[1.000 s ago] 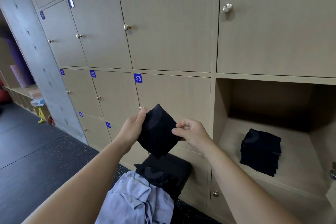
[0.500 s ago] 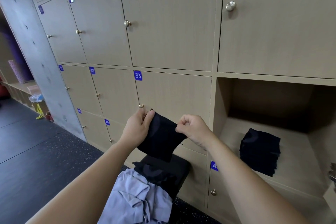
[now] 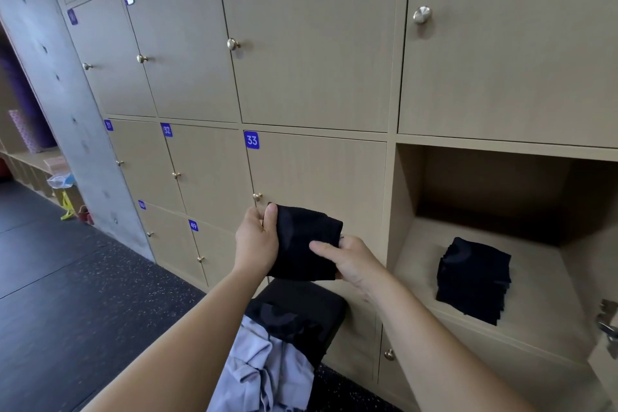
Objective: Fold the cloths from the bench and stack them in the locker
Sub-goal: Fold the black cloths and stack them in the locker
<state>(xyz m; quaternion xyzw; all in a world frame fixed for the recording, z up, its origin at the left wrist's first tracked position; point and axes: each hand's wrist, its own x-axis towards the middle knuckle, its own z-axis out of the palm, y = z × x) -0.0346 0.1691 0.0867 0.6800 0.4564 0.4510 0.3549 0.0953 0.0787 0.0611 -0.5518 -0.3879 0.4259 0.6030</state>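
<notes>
- My left hand [image 3: 255, 244] grips the black cloth [image 3: 302, 241] at its left edge: thumb on the front near the top corner, fingers curled behind.
- My right hand [image 3: 351, 261] pinches the right edge: thumb laid flat across the front, fingers behind the cloth and mostly hidden.
- The cloth is folded to a compact rectangle. It's in the air between my 2 hands, in front of door 33 [image 3: 317, 177] and above the bench [image 3: 321, 294].
- The bench is black and stands against the lockers. Loose dark cloths [image 3: 284, 321] are heaped on it, with a pale grey garment [image 3: 264, 365] lying at the near end, touching them.
- The open locker [image 3: 541, 328] is just right of door 33. A stack of folded black cloths [image 3: 473, 281] sits on its floor, clear of both side walls.
</notes>
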